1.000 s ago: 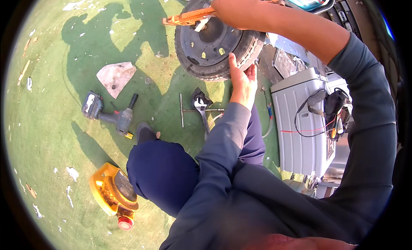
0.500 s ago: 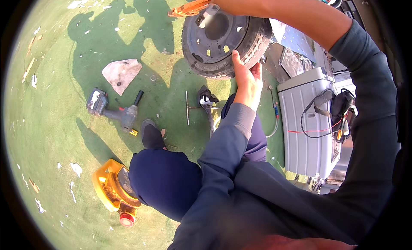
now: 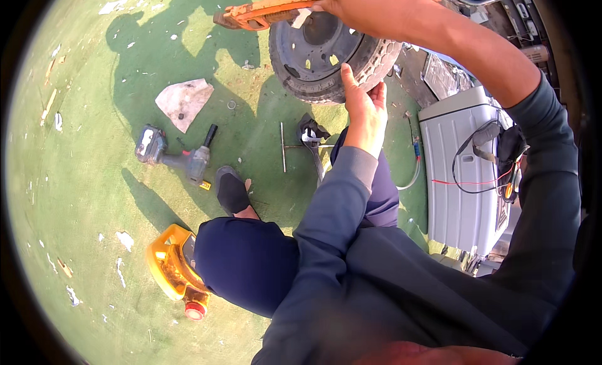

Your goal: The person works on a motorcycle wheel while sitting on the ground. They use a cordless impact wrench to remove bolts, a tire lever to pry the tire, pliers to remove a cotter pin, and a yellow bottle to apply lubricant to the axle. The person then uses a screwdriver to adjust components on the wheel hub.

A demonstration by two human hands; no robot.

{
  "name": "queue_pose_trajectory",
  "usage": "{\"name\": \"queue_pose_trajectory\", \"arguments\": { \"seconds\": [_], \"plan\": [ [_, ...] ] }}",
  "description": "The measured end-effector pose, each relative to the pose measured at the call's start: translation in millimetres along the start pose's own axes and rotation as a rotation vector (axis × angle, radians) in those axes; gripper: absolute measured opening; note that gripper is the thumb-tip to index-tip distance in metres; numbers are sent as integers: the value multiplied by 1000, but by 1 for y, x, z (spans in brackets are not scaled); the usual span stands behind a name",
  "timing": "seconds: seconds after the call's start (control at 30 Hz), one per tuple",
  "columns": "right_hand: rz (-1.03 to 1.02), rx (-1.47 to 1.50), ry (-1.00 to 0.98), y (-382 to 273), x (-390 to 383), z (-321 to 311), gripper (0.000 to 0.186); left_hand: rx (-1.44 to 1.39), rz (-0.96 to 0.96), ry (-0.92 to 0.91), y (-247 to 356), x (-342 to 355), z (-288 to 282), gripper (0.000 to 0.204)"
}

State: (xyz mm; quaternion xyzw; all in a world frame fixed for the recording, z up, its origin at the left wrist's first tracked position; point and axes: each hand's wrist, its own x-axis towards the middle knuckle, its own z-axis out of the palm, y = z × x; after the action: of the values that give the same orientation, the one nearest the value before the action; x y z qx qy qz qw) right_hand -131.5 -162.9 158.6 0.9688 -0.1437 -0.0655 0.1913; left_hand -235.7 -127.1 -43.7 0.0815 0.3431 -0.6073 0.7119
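Note:
A small wheel with a dark rim and worn tyre [image 3: 320, 92] stands at the top of the head view, its upper part cut off by the frame and covered by my right arm. My left hand [image 3: 365, 117] grips the tyre's near lower edge, thumb on the sidewall and fingers round the tread. In my right hand [image 3: 360, 7] is the handle end of an orange pipe wrench [image 3: 263, 12]. The wrench lies across the front of the hub, its head pointing left beyond the tyre. Whether its jaws touch anything cannot be made out.
On the green ground lie a cordless impact wrench [image 3: 182, 161], a stained cloth [image 3: 185, 101], a T-shaped metal bar [image 3: 283, 148] and a black-headed tool [image 3: 311, 132]. A yellow lamp-like unit [image 3: 168, 264] sits by my left knee. Right stands a grey case [image 3: 461, 177] with cables on it.
The orange wrench has shifted left across the wheel, and my right hand shows lower in view. My left hand keeps its hold on the tyre. The whole view has shifted slightly.

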Motion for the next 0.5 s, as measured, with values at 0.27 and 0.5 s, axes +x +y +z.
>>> {"name": "queue_pose_trajectory", "arguments": {
  "seconds": [0.27, 0.5],
  "plan": [
    [303, 1002, 56, -5, -228, -7, 37, 140, 14, -392, 38, -20, -27, 78],
    [493, 913, -159, 7, -346, 56, 24, 280, -153, -48, 90, -64, -21, 93]
  ]
}}
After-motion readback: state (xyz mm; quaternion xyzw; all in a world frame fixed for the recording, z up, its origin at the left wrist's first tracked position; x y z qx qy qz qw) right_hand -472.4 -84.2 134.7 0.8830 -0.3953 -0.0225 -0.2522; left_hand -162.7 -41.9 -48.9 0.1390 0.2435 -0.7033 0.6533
